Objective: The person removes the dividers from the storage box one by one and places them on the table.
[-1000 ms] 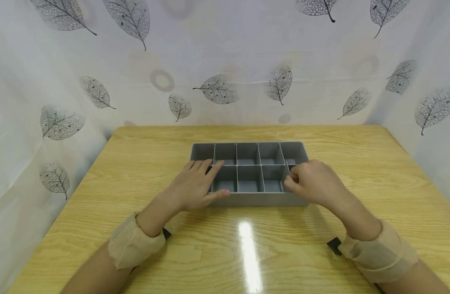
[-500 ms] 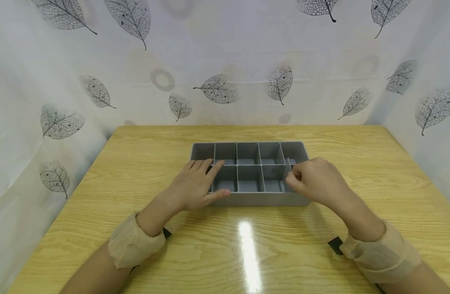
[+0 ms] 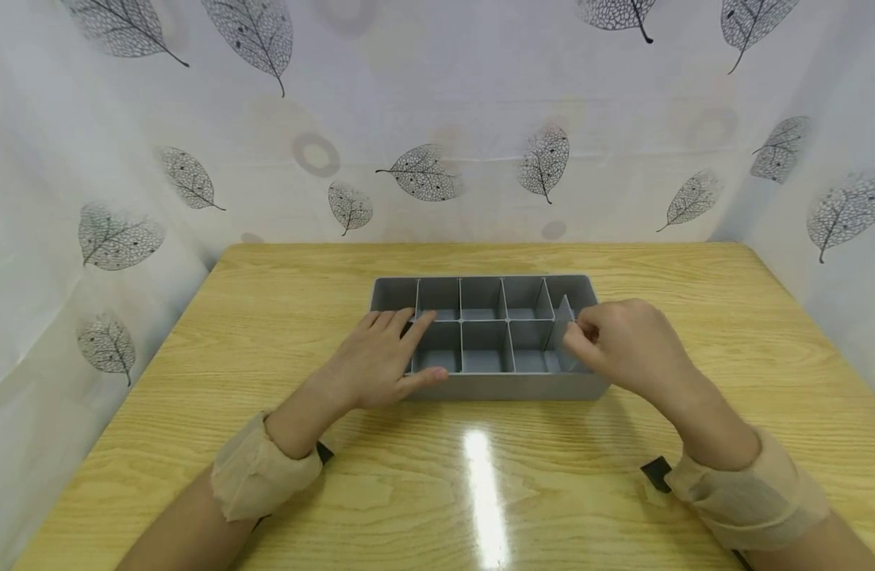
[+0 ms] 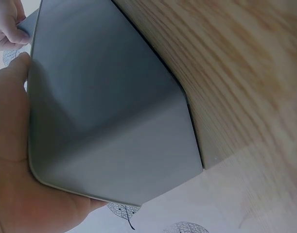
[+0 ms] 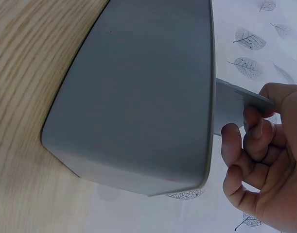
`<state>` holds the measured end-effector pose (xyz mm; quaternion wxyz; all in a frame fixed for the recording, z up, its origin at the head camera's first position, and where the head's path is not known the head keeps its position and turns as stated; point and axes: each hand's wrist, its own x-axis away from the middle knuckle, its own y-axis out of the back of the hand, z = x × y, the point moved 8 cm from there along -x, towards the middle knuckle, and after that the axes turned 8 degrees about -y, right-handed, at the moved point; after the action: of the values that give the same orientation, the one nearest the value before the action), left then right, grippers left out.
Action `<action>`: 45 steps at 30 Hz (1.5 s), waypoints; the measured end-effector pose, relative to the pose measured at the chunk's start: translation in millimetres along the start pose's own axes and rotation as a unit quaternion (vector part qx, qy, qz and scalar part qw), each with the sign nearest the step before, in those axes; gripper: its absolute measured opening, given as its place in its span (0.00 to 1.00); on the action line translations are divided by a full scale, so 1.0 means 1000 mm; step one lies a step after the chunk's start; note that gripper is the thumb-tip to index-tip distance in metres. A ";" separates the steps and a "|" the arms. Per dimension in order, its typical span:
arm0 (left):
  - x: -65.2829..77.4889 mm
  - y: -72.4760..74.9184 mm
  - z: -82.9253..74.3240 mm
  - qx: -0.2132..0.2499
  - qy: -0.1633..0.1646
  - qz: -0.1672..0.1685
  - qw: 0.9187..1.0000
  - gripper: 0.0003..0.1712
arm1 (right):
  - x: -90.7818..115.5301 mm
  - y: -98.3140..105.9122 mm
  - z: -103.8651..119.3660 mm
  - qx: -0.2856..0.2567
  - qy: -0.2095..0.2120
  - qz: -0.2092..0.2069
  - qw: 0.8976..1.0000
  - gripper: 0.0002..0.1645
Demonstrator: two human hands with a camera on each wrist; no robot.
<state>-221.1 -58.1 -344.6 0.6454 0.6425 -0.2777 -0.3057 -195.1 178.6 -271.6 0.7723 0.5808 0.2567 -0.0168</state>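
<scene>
A grey plastic organizer box [image 3: 508, 387], split into two rows of compartments, sits on the wooden table. My left hand [image 3: 373, 361] rests over its front left corner, fingers spread across the rim and the compartments there. In the left wrist view that hand's palm [image 4: 12, 145] lies along the box's rim. Above the right end of the box, my right hand [image 3: 626, 345] pinches a thin grey divider [image 5: 230, 107] between thumb and curled fingers. The divider stands partly above the rim, tilted, its lower part still inside the box. The hand hides the front right compartment.
The light wood table [image 3: 301, 277] extends around the box on all sides. A pale curtain [image 3: 480, 95] with leaf prints hangs behind and at both sides. A bright light reflection [image 3: 485, 492] lies on the table before the box. Both wrists wear beige wraps [image 3: 266, 468].
My right hand has risen slightly and shifted right, drawing the divider upward so that more of it shows above the rim. My left hand and the box stay practically in place.
</scene>
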 end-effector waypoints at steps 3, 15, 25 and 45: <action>0.000 -0.001 0.001 0.001 0.000 0.000 1.000 0.52 | 0.000 0.003 0.001 0.005 -0.003 -0.004 1.000 0.20; -0.001 -0.001 0.000 0.003 -0.003 -0.003 1.000 0.52 | -0.003 0.009 0.006 0.022 0.006 -0.021 1.000 0.20; -0.002 -0.002 0.001 -0.002 -0.001 0.002 1.000 0.52 | -0.003 0.011 0.006 0.031 0.001 -0.019 0.999 0.19; -0.001 -0.002 0.001 -0.004 0.000 0.004 1.000 0.53 | -0.003 0.030 0.014 0.017 0.040 -0.106 0.993 0.18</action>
<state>-222.7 -58.1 -346.3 0.6489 0.6392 -0.2790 -0.3042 -182.8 175.2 -241.5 0.7451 0.5637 0.3474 -0.0796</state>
